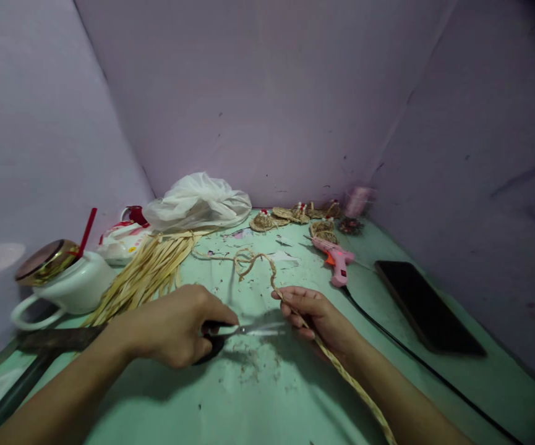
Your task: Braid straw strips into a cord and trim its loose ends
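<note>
My left hand (177,327) is closed around the black handles of a pair of scissors (253,330). The blades point right, toward my other hand, and look blurred. Between the thumb and fingers of my right hand (316,315) is a braided straw cord (341,368). One length of the cord runs down past my right forearm to the bottom edge. Its thinner end (253,258) curls loosely on the green table (230,408), beyond both hands. The scissor blades lie just left of my right fingers, apart from the cord.
Left: a bundle of straw strips (149,272), a white mug (81,284) with a gold-rimmed container, and a white plastic bag (197,204). Back: several small woven straw pieces (267,220). Right: a pink glue gun (336,259) with a black cord, and a dark phone (427,306).
</note>
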Available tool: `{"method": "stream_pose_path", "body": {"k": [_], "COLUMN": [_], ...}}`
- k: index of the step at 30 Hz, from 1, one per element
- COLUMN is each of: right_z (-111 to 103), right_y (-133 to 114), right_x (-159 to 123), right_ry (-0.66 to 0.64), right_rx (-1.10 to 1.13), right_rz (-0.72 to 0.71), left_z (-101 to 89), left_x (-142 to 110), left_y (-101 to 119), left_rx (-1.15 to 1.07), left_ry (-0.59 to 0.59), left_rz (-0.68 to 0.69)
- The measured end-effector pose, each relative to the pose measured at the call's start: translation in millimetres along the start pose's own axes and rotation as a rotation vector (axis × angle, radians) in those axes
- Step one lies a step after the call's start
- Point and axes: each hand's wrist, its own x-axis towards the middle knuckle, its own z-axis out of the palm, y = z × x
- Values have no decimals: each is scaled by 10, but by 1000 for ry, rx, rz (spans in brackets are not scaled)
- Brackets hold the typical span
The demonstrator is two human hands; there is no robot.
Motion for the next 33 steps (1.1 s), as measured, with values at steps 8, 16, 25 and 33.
{"method": "stream_pose_path", "body": {"k": [8,16,25,33], "right_z": [10,128,274,287], "right_y": [31,55,221,260], "right_x": [17,-19,-111,-109], "right_ry": [40,111,65,79], "right_rx": [-40,-139,-303,-349], "right_rz": [-17,-53,-118,-126], "left_z": [284,349,277,299], "left_x": [-14,149,285,254], "left_y": [253,358,136,157], "left_rx": [206,185,-988,-1013], "left_ry": [-238,42,546,527], "left_rz": [-66,-201,-400,-272]}}
